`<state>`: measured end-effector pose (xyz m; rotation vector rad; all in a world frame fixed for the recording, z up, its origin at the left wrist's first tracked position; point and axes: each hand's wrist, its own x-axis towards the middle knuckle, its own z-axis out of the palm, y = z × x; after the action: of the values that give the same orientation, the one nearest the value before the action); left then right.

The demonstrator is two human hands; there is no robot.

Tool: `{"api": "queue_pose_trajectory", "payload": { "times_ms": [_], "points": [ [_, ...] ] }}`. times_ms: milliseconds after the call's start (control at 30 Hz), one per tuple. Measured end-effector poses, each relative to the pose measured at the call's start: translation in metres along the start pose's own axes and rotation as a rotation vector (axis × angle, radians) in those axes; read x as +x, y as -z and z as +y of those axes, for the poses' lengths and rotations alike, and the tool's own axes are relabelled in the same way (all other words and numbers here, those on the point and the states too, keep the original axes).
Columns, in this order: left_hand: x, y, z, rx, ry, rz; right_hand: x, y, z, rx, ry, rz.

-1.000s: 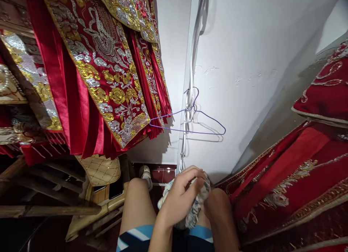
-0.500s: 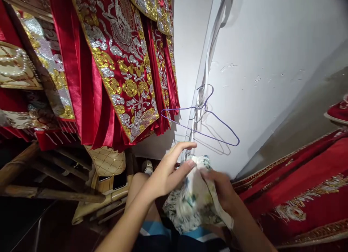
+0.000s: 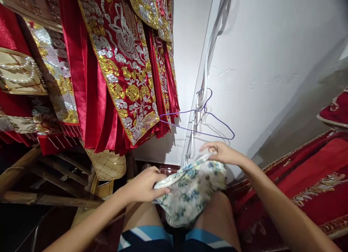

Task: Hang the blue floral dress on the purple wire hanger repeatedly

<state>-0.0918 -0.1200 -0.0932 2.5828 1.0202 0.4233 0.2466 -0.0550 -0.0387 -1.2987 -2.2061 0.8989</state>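
A white cloth with a blue, green and yellow floral print (image 3: 187, 194) is spread between both hands above the thighs. My left hand (image 3: 148, 183) grips its left end at the pale edge, thumb on top. At the upper right corner, my right hand (image 3: 221, 153) pinches the same edge, with some fingers raised and slightly blurred. The lower part of the cloth hangs loose and blurred. Just above the hands, a purple wire hanger (image 3: 214, 134) hangs bare on white straps against the wall.
Red garments with gold and silver embroidery (image 3: 133, 81) hang at the upper left. Below them are a quilted beige bag (image 3: 107, 165) and a bamboo frame (image 3: 57, 199). Red embroidered fabric (image 3: 312, 179) lies at the right, beside the white wall (image 3: 266, 56).
My hands have moved apart, the left one down and leftward, the right one upward. The bunched cloth is now stretched wide between them. The hanger has shifted slightly.
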Motion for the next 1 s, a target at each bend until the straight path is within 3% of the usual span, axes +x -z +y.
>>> {"api": "queue_pose_trajectory", "payload": {
  "times_ms": [100,200,333,567,800,867,1000],
  "points": [
    [0.008,0.030,0.003,0.107,-0.023,0.045,0.031,-0.006,0.024,-0.008,0.027,0.329],
    [0.020,0.053,0.008,0.232,-0.006,0.085,0.053,-0.010,0.039,-0.035,0.045,0.451],
    [0.031,0.063,0.004,0.335,0.058,0.072,0.051,-0.007,0.052,-0.072,0.068,0.436],
    [0.055,0.053,-0.016,0.272,0.219,0.057,0.001,0.010,0.057,-0.136,-0.069,0.575],
    [0.074,0.065,-0.014,0.342,0.132,0.317,-0.008,0.022,0.042,-0.062,-0.135,0.622],
    [0.079,0.070,-0.007,0.352,0.111,0.396,-0.007,0.015,0.040,0.001,-0.115,0.614],
    [0.103,0.076,0.013,0.158,0.052,0.537,-0.004,-0.011,0.031,0.158,-0.065,0.556]
  ]
}}
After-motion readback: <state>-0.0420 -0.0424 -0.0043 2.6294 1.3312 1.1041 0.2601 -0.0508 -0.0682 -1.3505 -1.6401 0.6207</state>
